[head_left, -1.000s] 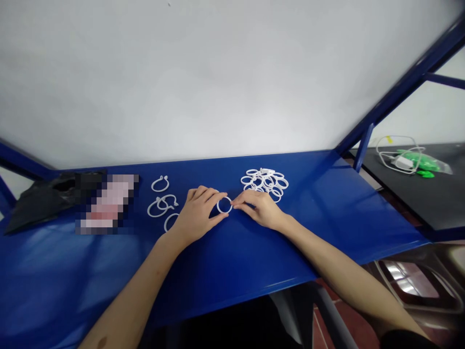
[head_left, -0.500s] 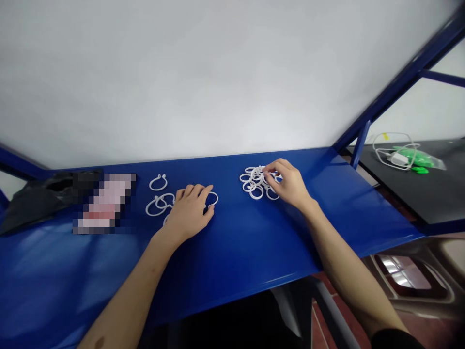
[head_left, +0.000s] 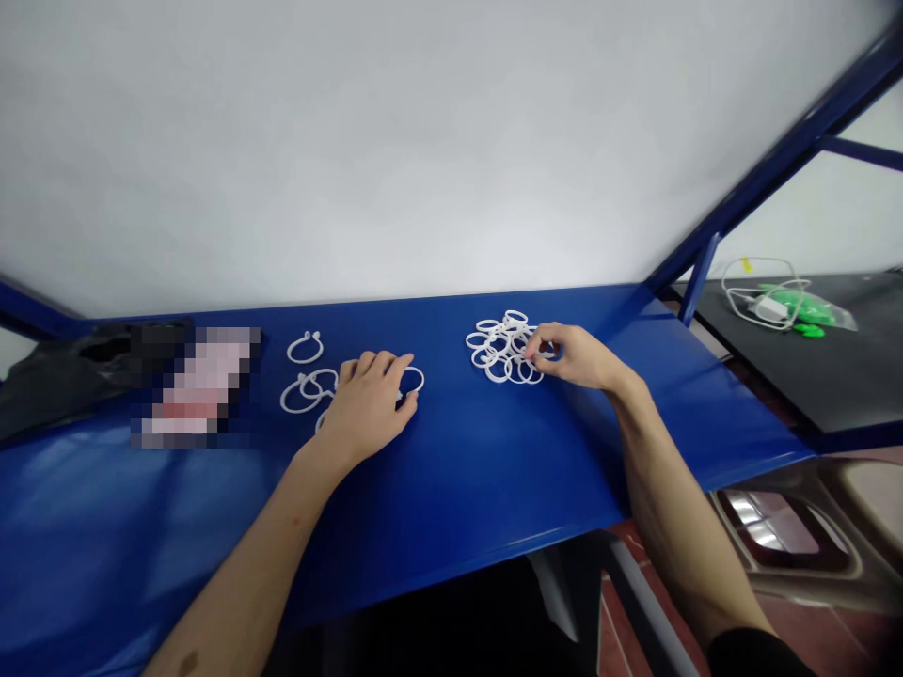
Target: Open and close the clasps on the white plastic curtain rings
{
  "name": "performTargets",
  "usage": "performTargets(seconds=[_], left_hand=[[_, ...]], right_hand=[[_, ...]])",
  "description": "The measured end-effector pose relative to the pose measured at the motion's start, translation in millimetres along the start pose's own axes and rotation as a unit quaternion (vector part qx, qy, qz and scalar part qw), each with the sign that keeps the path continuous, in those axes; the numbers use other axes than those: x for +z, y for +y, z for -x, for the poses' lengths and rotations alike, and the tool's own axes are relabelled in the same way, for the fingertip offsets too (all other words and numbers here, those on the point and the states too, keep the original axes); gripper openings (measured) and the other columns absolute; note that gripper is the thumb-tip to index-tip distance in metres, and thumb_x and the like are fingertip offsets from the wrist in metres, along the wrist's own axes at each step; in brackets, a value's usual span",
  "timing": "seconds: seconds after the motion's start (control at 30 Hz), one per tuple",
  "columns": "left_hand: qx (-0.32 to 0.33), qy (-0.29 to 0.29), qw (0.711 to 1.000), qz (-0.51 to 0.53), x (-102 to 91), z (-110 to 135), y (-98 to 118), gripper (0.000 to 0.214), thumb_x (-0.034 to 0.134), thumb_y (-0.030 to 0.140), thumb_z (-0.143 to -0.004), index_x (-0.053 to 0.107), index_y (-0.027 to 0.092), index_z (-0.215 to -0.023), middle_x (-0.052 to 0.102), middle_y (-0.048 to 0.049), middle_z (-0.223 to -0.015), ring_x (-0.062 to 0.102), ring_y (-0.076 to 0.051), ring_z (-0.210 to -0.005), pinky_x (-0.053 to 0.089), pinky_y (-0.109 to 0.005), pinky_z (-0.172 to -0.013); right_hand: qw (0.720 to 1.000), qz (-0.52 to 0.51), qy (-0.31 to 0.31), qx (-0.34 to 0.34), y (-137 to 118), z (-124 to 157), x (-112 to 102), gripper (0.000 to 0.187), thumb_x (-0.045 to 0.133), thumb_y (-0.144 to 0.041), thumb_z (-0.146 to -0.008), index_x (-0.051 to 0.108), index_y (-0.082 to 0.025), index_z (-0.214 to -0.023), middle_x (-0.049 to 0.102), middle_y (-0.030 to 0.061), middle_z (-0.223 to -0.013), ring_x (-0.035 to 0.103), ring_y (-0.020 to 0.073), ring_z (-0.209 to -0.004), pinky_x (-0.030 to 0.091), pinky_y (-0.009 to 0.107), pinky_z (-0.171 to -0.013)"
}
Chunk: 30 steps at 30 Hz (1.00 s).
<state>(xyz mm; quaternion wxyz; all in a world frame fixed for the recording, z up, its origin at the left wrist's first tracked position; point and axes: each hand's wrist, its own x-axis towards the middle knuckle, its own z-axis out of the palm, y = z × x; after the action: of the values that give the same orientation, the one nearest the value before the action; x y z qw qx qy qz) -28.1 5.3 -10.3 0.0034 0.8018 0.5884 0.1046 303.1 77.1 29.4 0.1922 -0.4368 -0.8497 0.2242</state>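
Blue tabletop (head_left: 494, 489). Right hand (head_left: 575, 357) nearly closed, fingertips pinching into ring pile (head_left: 500, 348), which sits directly left of it, touching. Can't tell if one's clamped. Rings lie flat. Left hand (head_left: 367, 404), well left of pile, rests flat, fingers loose, tips on single ring (head_left: 413, 380), no grip.

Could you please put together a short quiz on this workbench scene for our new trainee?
1. True or false: the right hand touches the pile of white rings.
2. Which hand has a single ring at its fingertips? A) left hand B) right hand
3. What colour is the table?
Key: 1 true; 2 A; 3 blue.
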Motion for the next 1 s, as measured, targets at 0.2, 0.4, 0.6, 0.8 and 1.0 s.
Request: performTargets(seconds=[0.2,0.4,0.6,0.8,1.0], left_hand=[[-0.001,-0.009,1.0,0.004,0.5,0,1,0.05,0.043,0.035,-0.096,0.054,0.013,-0.14,0.063,-0.0152,-0.126,0.052,-0.035,-0.118,0.038,-0.052,-0.102],[-0.003,0.037,0.998,0.047,0.8,-1,6,0.049,0.046,0.035,-0.096,0.053,0.016,-0.14,0.063,-0.0152,-0.124,0.052,-0.035,-0.12,0.039,-0.053,-0.103],[0.06,0.056,0.975,0.204,-4.1,2,17,0.053,0.055,0.031,-0.091,0.044,0.022,-0.142,0.064,-0.0084,-0.119,0.057,-0.027,-0.114,0.042,-0.049,-0.104],[0.06,0.036,0.947,0.313,-5.8,6,23,0.057,0.057,0.025,-0.086,0.043,0.024,-0.141,0.065,-0.0071,-0.119,0.062,-0.023,-0.109,0.05,-0.046,-0.101],[-0.007,0.057,0.925,0.376,-7.5,2,20,0.049,0.06,0.042,-0.091,0.052,0.024,-0.135,0.07,-0.0057,-0.116,0.067,-0.02,-0.1,0.055,-0.042,-0.094]], right_hand=[[0.998,0.051,0.044,-0.005,0,-2,3,0.02,0.057,-0.013,-0.077,0.071,-0.02,-0.09,0.067,0.003,-0.09,0.058,0.0163,-0.079,0.046,0.033,-0.077],[0.988,0.053,0.125,-0.073,-18,-4,19,0.016,0.056,-0.016,-0.087,0.069,-0.021,-0.096,0.069,0.005,-0.096,0.062,0.0196,-0.088,0.05,0.038,-0.085],[0.979,0.017,0.093,-0.183,-52,-4,60,0.03,0.058,-0.022,-0.094,0.062,-0.022,-0.123,0.065,0.0106,-0.119,0.062,0.0247,-0.112,0.055,0.045,-0.095],[0.968,-0.014,0.057,-0.245,-63,-5,84,0.021,0.054,-0.027,-0.101,0.068,-0.022,-0.115,0.064,0.0106,-0.118,0.064,0.0207,-0.106,0.058,0.038,-0.09],[0.962,-0.035,0.101,-0.253,-58,-7,87,0.02,0.059,-0.035,-0.099,0.073,-0.021,-0.104,0.067,0.0077,-0.104,0.064,0.018,-0.092,0.057,0.034,-0.078]])
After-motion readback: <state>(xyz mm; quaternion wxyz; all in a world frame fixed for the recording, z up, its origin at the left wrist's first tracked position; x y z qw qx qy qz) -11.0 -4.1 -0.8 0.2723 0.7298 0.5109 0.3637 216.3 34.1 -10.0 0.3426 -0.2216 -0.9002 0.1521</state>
